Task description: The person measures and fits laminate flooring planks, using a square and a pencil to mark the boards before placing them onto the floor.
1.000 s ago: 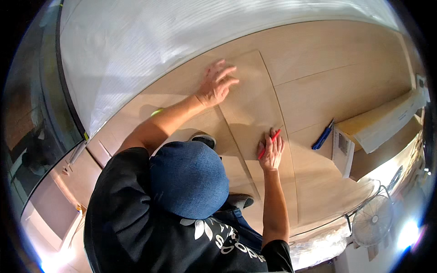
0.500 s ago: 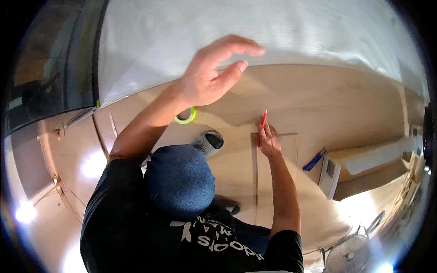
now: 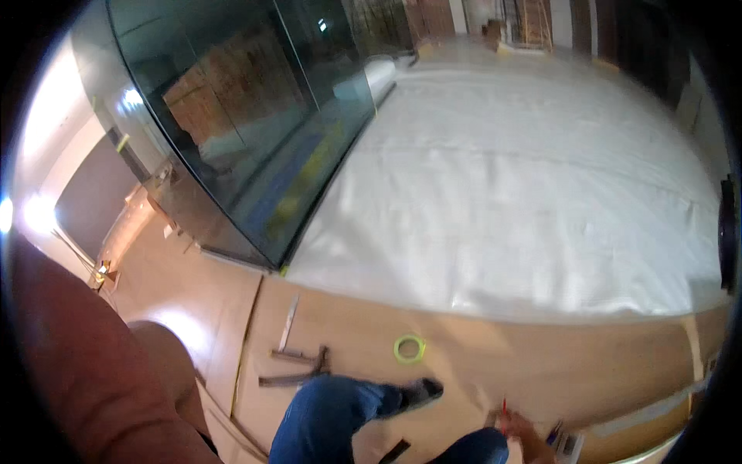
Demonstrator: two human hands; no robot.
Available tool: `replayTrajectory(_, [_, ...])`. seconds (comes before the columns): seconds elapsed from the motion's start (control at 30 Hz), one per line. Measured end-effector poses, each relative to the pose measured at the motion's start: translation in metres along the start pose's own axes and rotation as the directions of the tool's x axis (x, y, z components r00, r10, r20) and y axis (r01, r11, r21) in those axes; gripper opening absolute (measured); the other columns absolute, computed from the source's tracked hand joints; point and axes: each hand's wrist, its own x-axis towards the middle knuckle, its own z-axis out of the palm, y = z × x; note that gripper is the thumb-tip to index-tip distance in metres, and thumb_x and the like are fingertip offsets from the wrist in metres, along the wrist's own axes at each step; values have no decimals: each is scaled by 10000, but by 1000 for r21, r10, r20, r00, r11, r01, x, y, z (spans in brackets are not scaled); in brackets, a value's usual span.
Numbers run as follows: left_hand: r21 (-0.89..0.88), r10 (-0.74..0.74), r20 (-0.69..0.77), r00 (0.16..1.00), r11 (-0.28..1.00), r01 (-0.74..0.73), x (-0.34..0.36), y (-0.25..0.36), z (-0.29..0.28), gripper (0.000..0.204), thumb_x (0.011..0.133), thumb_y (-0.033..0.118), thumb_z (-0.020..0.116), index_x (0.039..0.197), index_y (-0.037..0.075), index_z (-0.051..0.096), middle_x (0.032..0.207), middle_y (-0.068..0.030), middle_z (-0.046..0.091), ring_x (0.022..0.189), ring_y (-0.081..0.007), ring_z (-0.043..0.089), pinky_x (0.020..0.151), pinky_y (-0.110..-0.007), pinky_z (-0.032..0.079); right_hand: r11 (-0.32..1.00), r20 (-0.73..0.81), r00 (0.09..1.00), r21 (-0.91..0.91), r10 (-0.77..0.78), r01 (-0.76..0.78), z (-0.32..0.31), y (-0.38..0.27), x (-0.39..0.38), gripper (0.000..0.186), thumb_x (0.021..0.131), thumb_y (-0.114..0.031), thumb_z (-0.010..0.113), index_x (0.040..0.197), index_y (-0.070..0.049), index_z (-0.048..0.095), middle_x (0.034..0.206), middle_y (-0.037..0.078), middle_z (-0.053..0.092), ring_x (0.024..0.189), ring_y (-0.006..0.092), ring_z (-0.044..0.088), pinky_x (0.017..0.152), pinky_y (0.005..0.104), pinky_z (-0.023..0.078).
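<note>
My left hand [image 3: 93, 356] is very large and blurred at the left edge, close to the camera, with its fingers not clearly shown. At the bottom, beside my bent jeans-clad legs, my right hand [image 3: 516, 425] holds a red pencil [image 3: 504, 407]. Just right of that hand lies a dark blue tool [image 3: 553, 434], partly hidden. A yellow-green tape roll [image 3: 396, 348] rests on the wood board floor [image 3: 595, 356] ahead of me. Dark angled strips [image 3: 294, 380] and a thin pale strip [image 3: 289, 320] lie by my left knee.
White protective sheeting [image 3: 502, 193] spreads beyond the boards. A dark glass partition [image 3: 232, 116] stands at the left, with a bright lamp [image 3: 39, 212] farther left. A long cardboard box [image 3: 641, 425] lies at lower right; a wooden ladder [image 3: 536, 23] is at the back.
The view has swung up toward the sheeting and partition. My left hand has risen from over the boards to beside the camera. My right hand still has the pencil, now lower in view.
</note>
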Motion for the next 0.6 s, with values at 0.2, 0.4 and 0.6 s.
replayTrajectory(0.2, [292, -104, 37, 994, 952, 89, 43, 53, -152, 362, 989, 48, 543, 1349, 16, 559, 1296, -150, 629, 1224, -249, 603, 1080, -385, 471, 999, -169, 985, -12, -43, 42, -26, -100, 32, 642, 955, -293, 566, 1532, -109, 355, 1427, 221, 501, 1243, 436, 535, 1044, 522, 452])
replayTrajectory(0.4, [428, -105, 48, 993, 901, 74, 80, 99, -245, 362, 1005, 76, 527, 1361, 15, 552, 1299, -153, 629, 1221, -251, 605, 1091, -390, 464, 998, -357, 932, 30, 59, -52, -38, -128, 33, 646, 956, -270, 573, 1534, -97, 340, 1443, 239, 478, 1264, 441, 518, 1059, 532, 433])
replayTrajectory(0.6, [512, -176, 237, 955, 858, 32, 66, 102, -299, 365, 1022, 103, 511, 1374, 14, 545, 1303, -155, 628, 1219, -254, 607, 1102, -395, 457, 961, -417, 876, 228, 243, -159, 4, -186, -9, 652, 958, -248, 581, 1536, -85, 326, 1460, 258, 455, 1285, 446, 501, 1073, 542, 414])
